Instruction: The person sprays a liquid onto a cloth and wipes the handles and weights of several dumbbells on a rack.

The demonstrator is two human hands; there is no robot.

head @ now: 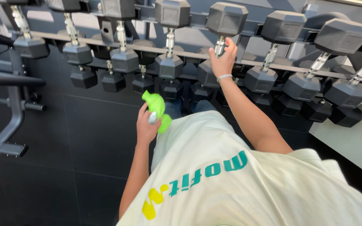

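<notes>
Steel-handled, the dumbbell (222, 31) on the far rack (147, 42) looked heavy and rigid; the right hand (222, 60) curled round its handle, the surest hold. The left hand (146, 125) clasped a green bottle (157, 108).

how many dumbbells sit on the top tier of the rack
8 wholly or partly visible along the top tier of the rack, left to right; the right hand grips the fifth dumbbell. More may lie beyond the frame edges.

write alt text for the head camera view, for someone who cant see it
The person's right hand grips the metal handle of a black hex dumbbell on a rack of dumbbells, while the left hand holds a green spray bottle.
</notes>
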